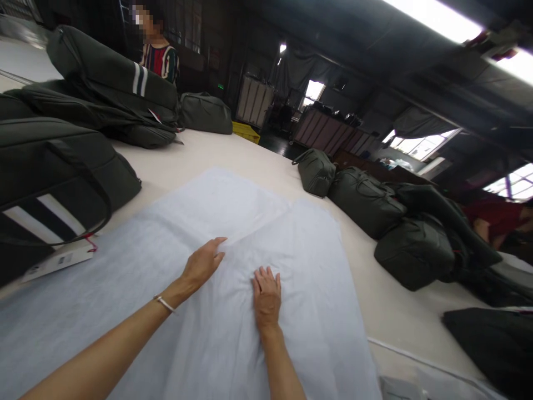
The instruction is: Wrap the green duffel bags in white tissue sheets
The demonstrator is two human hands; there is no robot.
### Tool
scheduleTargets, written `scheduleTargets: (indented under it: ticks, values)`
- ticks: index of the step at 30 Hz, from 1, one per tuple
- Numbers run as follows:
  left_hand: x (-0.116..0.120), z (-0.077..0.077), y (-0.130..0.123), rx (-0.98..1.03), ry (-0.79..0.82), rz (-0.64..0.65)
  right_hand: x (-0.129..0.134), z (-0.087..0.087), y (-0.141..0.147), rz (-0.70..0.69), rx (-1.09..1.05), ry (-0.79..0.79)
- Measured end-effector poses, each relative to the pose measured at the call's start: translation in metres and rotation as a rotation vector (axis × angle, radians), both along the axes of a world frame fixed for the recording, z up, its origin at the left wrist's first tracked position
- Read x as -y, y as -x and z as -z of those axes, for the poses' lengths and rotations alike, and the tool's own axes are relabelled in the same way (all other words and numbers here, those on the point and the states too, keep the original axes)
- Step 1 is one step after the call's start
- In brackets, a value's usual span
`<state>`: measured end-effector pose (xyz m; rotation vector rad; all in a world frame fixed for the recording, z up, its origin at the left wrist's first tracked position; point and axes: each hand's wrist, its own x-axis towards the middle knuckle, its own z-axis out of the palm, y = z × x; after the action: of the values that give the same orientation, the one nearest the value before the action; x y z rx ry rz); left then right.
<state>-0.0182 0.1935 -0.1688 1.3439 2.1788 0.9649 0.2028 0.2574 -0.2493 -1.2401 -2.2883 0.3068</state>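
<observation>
A large thin white sheet [308, 311] lies spread over the table, with small wrinkles and a long fold running toward its far edge. My right hand [267, 297] presses flat on it, palm down, fingers stretched out. Just to the left, my left hand [202, 262] is at the fold, thumb and fingers apart, with a bracelet on the wrist. Whether its fingertips touch the fold is hard to tell. Nearest on the left is a dark green bag [62, 178] with white stripes, a handle and a paper hang tag [60, 262].
More dark green bags [116, 72] are piled at the back left, and others [366, 200] line the table's right side. A yellow crate [245, 132] stands beyond the pale table [262, 161]. One person [160, 58] is at the back left, and a red sleeve [495, 216] shows far right.
</observation>
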Motion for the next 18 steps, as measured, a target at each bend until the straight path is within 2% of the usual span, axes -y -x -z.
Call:
scheduleTargets:
  ticks: [2,4,7,10,15,18]
  values:
    - [0.003,0.002,0.008,0.092,-0.013,-0.029,0.004,0.013,-0.001,0.030,-0.115,-0.010]
    - [0.006,0.005,0.013,0.190,-0.026,-0.061,0.003,0.012,-0.003,0.080,-0.256,0.078]
    - [0.008,0.013,0.014,0.343,-0.073,-0.089,-0.008,-0.001,-0.006,0.178,-0.395,0.269]
    - [0.009,0.021,0.012,0.476,-0.119,-0.109,-0.024,-0.010,-0.013,0.229,-0.425,0.386]
    - [0.009,0.027,0.008,0.584,-0.152,-0.111,-0.035,-0.027,-0.028,0.208,-0.442,0.538]
    - [0.008,0.030,0.006,0.599,-0.157,-0.087,-0.029,-0.038,-0.019,0.164,-0.403,0.557]
